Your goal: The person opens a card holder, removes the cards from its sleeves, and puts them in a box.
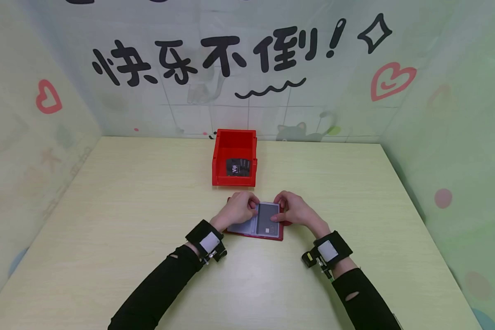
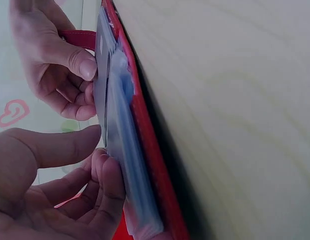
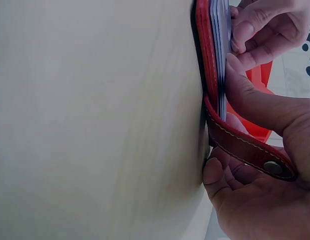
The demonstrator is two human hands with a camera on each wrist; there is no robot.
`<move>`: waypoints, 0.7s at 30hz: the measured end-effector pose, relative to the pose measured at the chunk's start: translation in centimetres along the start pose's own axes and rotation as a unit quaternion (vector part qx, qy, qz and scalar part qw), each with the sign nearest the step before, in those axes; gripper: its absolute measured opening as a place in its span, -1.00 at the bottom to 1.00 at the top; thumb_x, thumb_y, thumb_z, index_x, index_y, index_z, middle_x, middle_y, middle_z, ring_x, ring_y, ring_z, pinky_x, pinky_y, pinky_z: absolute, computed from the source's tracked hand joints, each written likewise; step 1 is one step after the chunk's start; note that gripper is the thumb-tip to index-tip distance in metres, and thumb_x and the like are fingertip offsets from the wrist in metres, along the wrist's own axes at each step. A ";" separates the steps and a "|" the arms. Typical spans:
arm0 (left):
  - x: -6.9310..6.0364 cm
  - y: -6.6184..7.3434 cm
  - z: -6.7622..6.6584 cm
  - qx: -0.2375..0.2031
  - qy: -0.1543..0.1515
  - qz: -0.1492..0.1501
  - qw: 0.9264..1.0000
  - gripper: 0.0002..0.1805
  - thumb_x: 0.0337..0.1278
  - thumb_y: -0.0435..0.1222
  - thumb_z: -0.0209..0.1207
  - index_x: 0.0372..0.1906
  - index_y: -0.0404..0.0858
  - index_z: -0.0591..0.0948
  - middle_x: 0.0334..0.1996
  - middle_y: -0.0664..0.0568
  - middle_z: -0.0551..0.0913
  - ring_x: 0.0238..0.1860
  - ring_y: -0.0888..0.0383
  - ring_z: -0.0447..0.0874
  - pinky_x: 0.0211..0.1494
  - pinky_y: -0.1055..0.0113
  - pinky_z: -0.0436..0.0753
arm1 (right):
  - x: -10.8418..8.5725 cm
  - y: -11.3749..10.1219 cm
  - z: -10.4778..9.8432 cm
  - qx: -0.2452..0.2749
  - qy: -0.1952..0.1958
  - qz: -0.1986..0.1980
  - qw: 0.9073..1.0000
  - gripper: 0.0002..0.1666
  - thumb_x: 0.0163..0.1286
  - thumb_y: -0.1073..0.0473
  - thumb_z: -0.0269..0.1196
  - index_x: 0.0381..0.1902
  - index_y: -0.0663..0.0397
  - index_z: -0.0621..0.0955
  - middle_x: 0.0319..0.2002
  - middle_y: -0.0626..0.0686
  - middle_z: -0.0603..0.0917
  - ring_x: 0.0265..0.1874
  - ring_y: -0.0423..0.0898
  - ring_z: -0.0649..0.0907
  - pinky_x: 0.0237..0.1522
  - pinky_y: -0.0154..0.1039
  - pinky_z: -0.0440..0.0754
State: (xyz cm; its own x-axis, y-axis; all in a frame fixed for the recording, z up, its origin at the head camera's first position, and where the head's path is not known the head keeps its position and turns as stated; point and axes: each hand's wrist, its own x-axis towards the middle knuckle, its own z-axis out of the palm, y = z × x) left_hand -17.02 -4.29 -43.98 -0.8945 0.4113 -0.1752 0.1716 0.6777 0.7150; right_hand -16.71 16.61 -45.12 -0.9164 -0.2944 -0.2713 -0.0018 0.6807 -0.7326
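A red card holder (image 1: 255,236) lies opened out on the table, its clear sleeves (image 2: 137,170) stacked inside. A dark grey card (image 1: 267,223) shows in the right-hand sleeve. My left hand (image 1: 238,211) pinches at the sleeve's inner edge near the fold, thumb and fingertips close together; whether the card's edge is also between them I cannot tell. At the right side, my right hand (image 1: 298,211) grips the holder, its thumb over the card side and other fingers around the outer edge. A red strap with a metal snap (image 3: 250,147) sticks out by the right hand.
Behind the hands stands a red open bin (image 1: 233,181) with black cards marked VIP (image 1: 237,167) inside. The pale wooden table (image 1: 148,183) meets a printed backdrop at the back and at both sides. Each wrist wears a strapped camera.
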 end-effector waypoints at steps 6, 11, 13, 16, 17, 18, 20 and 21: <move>0.3 0.0 -0.1 -0.009 -0.009 -0.014 1.000 -0.71 0.25 -0.39 0.26 0.05 -0.35 0.66 -0.24 -0.09 0.64 -0.22 0.09 0.52 -0.12 0.35 0.54 | 0.0 0.0 -0.1 -0.003 -0.005 0.000 1.000 -0.49 0.17 0.24 0.50 0.01 0.22 0.53 -0.29 0.10 0.47 -0.30 -0.05 0.52 -0.42 -0.31 0.59; 0.5 0.0 -0.1 -0.014 -0.013 -0.027 0.999 -0.70 0.26 -0.36 0.26 0.07 -0.34 0.66 -0.24 -0.08 0.65 -0.22 0.09 0.53 -0.14 0.35 0.50 | -0.1 0.1 -0.1 -0.006 -0.004 -0.008 1.000 -0.49 0.16 0.23 0.51 0.01 0.23 0.53 -0.31 0.11 0.47 -0.32 -0.05 0.52 -0.41 -0.30 0.57; 0.5 0.2 -0.2 -0.020 -0.016 -0.035 0.999 -0.70 0.26 -0.35 0.26 0.06 -0.34 0.67 -0.23 -0.09 0.65 -0.23 0.08 0.53 -0.15 0.35 0.50 | -0.1 0.0 0.0 -0.004 -0.004 -0.006 1.000 -0.49 0.16 0.23 0.51 0.01 0.23 0.53 -0.31 0.12 0.48 -0.32 -0.04 0.52 -0.41 -0.30 0.58; 0.6 0.3 -0.2 -0.028 -0.020 -0.042 0.999 -0.70 0.26 -0.32 0.27 0.05 -0.36 0.67 -0.19 -0.12 0.68 -0.22 0.07 0.55 -0.17 0.35 0.53 | -0.2 -0.1 0.0 -0.002 -0.004 0.001 1.000 -0.48 0.17 0.22 0.50 0.02 0.21 0.53 -0.30 0.13 0.48 -0.30 -0.03 0.54 -0.41 -0.29 0.62; 0.6 0.4 -0.2 -0.029 -0.022 -0.044 0.998 -0.70 0.26 -0.31 0.27 0.04 -0.37 0.67 -0.17 -0.13 0.68 -0.22 0.06 0.56 -0.18 0.36 0.54 | -0.2 -0.1 0.0 -0.002 -0.004 0.003 1.000 -0.49 0.17 0.22 0.50 0.02 0.20 0.53 -0.29 0.13 0.49 -0.30 -0.03 0.54 -0.40 -0.29 0.63; 0.6 0.5 -0.2 -0.029 -0.022 -0.044 0.998 -0.69 0.27 -0.30 0.26 0.04 -0.37 0.67 -0.15 -0.13 0.69 -0.22 0.07 0.57 -0.19 0.37 0.54 | -0.2 -0.1 0.1 -0.003 -0.003 0.005 1.000 -0.49 0.17 0.22 0.50 0.02 0.20 0.53 -0.29 0.13 0.49 -0.30 -0.03 0.54 -0.40 -0.29 0.64; 0.8 0.7 -0.2 -0.029 -0.023 -0.044 0.998 -0.69 0.27 -0.29 0.26 0.02 -0.38 0.69 -0.16 -0.12 0.70 -0.24 0.08 0.57 -0.24 0.39 0.53 | -0.2 -0.1 0.1 -0.005 -0.001 0.007 1.000 -0.49 0.17 0.22 0.50 0.02 0.19 0.53 -0.29 0.13 0.50 -0.30 -0.03 0.55 -0.41 -0.29 0.65; 0.8 0.8 -0.3 -0.029 -0.025 -0.044 0.998 -0.70 0.27 -0.28 0.26 0.00 -0.39 0.70 -0.20 -0.11 0.70 -0.26 0.08 0.56 -0.28 0.40 0.50 | -0.1 -0.1 0.1 -0.007 0.000 0.007 1.000 -0.49 0.17 0.22 0.50 0.02 0.19 0.53 -0.29 0.14 0.51 -0.30 -0.03 0.55 -0.41 -0.29 0.65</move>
State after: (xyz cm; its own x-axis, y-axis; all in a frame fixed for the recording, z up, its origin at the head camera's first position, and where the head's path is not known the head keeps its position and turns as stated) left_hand -17.71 -3.60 -43.39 -0.8829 0.3831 -0.2717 0.0682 0.6769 0.7329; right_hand -16.56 16.52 -45.07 -0.9160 -0.2851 -0.2822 0.0061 0.6936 -0.7203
